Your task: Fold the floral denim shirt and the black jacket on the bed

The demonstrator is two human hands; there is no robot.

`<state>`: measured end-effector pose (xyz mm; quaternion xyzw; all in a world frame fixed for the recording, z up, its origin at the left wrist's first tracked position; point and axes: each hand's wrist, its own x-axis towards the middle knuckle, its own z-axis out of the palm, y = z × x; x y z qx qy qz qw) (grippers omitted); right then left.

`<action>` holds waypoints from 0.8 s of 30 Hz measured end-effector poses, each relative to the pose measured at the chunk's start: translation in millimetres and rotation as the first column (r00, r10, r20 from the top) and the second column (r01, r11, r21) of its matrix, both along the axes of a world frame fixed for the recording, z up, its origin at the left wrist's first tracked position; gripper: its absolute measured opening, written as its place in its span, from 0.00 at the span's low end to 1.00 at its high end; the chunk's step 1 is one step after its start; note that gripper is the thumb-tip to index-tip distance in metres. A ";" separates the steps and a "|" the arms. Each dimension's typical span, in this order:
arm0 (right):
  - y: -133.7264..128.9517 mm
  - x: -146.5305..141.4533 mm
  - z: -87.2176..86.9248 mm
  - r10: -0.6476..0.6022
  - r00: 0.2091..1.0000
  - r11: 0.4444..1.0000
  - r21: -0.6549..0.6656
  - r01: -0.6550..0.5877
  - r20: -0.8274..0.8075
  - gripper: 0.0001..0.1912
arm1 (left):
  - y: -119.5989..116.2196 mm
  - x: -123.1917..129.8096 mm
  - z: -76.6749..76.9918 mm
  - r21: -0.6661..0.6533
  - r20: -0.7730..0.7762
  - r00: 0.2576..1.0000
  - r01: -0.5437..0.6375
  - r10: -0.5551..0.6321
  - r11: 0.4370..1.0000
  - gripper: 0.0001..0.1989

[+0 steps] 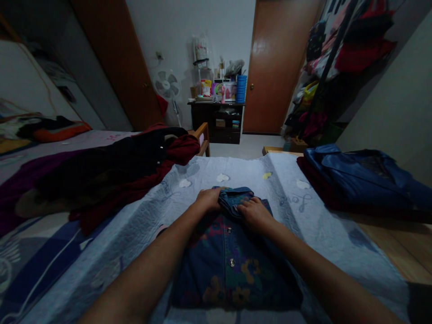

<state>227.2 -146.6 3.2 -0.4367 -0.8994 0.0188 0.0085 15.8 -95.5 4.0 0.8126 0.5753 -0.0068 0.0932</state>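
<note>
A blue denim shirt (pixel 236 265) with a flower print and metal buttons lies folded on the light blue bed cover (pixel 286 180), its collar at the far end. My left hand (pixel 209 199) is closed at the left side of the collar, its fingertips partly hidden by the cloth. On the collar's right side, my right hand (pixel 254 213) has its fingers bent and pressed together on the fabric.
Dark and red clothes (pixel 124 166) are heaped on the left. Folded blue denim (pixel 364 175) rests on dark red cloth at the right, beside a wooden board (pixel 391 238). Farther back stand a chair (pixel 203 135), a fan (pixel 167 85) and a dark cabinet (pixel 216 126).
</note>
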 end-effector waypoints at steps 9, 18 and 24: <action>-7.5 5.2 -1.1 -0.002 1.000 0.999 -0.042 0.002 -0.009 0.20 | -0.3 -4.4 -17.3 0.117 0.065 0.993 0.093 -0.101 0.989 0.10; 11.1 8.3 -2.3 -0.119 0.993 0.991 -0.065 0.121 0.025 0.22 | -17.5 -5.8 -5.9 0.143 0.115 0.959 0.242 -0.259 0.960 0.06; 15.3 10.0 -2.9 -0.117 0.993 0.988 -0.097 0.117 0.014 0.26 | -31.3 -3.1 1.7 0.123 0.146 0.955 0.243 -0.259 0.962 0.24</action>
